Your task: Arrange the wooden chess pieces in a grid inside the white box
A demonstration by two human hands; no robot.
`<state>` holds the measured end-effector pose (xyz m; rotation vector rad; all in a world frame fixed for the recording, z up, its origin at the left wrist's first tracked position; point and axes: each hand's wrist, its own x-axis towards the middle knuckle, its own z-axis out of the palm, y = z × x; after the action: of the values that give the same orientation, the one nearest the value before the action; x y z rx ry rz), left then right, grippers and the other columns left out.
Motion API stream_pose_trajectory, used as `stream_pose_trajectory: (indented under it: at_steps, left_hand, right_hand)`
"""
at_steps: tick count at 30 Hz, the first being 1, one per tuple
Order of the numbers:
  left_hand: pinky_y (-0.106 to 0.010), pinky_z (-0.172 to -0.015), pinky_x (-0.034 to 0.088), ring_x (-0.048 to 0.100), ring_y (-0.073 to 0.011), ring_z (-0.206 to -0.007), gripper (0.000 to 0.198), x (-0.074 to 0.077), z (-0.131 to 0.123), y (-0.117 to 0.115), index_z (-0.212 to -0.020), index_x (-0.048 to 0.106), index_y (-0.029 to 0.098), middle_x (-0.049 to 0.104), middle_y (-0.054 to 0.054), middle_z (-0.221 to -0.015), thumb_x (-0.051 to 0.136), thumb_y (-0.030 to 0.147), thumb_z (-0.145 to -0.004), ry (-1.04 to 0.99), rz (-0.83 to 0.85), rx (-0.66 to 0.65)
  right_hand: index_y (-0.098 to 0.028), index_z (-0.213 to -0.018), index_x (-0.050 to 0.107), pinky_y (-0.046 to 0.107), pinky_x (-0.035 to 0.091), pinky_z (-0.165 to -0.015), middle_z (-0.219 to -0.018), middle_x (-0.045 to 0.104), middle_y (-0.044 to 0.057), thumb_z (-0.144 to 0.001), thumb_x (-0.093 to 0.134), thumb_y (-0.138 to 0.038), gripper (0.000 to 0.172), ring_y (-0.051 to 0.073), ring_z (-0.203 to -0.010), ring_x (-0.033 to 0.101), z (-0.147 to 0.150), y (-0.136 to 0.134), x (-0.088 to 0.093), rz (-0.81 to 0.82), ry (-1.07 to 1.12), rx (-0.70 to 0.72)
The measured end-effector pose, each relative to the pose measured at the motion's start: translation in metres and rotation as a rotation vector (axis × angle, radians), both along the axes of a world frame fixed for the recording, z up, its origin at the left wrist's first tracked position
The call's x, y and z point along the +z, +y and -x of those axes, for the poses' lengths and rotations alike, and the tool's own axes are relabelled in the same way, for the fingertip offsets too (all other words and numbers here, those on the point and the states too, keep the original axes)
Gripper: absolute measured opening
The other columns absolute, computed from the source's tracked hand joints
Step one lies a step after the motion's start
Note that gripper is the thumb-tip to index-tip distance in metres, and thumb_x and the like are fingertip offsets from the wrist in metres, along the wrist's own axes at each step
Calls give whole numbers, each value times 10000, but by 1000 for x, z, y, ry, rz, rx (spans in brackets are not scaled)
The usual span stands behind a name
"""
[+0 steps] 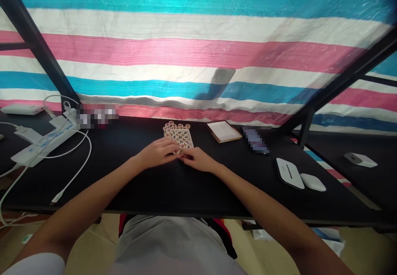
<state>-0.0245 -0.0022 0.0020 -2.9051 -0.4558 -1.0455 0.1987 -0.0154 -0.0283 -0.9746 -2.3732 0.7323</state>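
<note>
Round Chinese chess pieces (180, 135) with red and black characters lie in rows in a shallow light-coloured box (191, 142) near the middle of the black table. A few more pieces (180, 125) sit along and behind its far edge. At the box's near edge my left hand (159, 153) reaches over its front corner, thumb and fingers closed together. My right hand (199, 159) meets it from the other side, its fingers curled in and fingertips close to the left ones. What lies between the fingertips is too small and covered to make out.
Right of the pieces lie a shallow box lid (223, 131), a blurred phone (255, 139), a white flat device (289, 173) and a white mouse (313, 182). At left are a power strip (46, 140) and white cables (74, 178). A striped sheet (186, 51) hangs behind.
</note>
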Motion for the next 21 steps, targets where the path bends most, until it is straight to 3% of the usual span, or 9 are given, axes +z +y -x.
stream_pose_trajectory:
  at_steps: [5, 8, 16, 21]
  left_hand:
    - [-254, -750, 474, 594, -151, -782, 190, -18, -16, -12, -876, 566, 159, 621, -60, -853, 492, 329, -915, 245, 156, -74]
    - [-248, -744, 464, 578, -146, -782, 175, -24, -18, -12, -848, 534, 169, 607, -53, -857, 489, 326, -911, 226, 307, -46]
    - [-280, -832, 444, 567, -168, -892, 144, -29, -23, -13, -858, 519, 180, 603, -80, -961, 472, 306, -908, 175, 411, -39]
    - [-256, -708, 443, 556, -154, -775, 146, -28, -24, -16, -880, 503, 183, 576, -36, -879, 554, 318, -861, 199, 492, 114]
  right_hand:
    - [-129, -922, 629, 180, 437, -447, -818, 678, 36, -822, 538, -289, 209, 81, -512, 588, -14, 7, 16, 636, 54, 37]
    - [-125, -994, 617, 169, 436, -392, -835, 674, 51, -820, 566, -373, 307, 94, -510, 619, -20, 4, 17, 810, 54, 50]
    - [-129, -902, 597, 141, 418, -344, -777, 636, 25, -811, 585, -477, 361, 82, -492, 616, -7, -2, 13, 781, 92, 39]
    - [-133, -875, 578, 141, 413, -338, -763, 621, 12, -817, 576, -475, 347, 74, -478, 604, -6, -2, 14, 774, 88, 37]
